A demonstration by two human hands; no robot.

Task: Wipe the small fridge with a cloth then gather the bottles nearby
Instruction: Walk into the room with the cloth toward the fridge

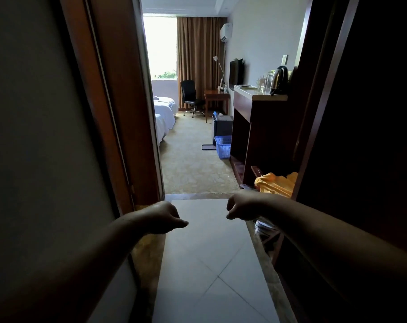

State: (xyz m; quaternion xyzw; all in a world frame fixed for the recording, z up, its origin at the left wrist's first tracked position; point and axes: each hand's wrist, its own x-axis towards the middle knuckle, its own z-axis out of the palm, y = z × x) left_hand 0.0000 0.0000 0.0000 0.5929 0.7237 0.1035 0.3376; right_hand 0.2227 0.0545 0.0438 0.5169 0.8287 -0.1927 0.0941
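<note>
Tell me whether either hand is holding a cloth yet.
No: the left hand and right hand are both empty, fingers loosely curled over the floor tiles.

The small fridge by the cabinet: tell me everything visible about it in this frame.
The small fridge is a low, dark box standing upright on the patterned carpet, far down the room past the tiled entry. It sits against the end of the dark wooden cabinet, with a blue slatted plastic basket directly in front of it, hiding its lower part. Something blue rests on its top. Whether its door is open cannot be told. Neither hand is near it.
</note>
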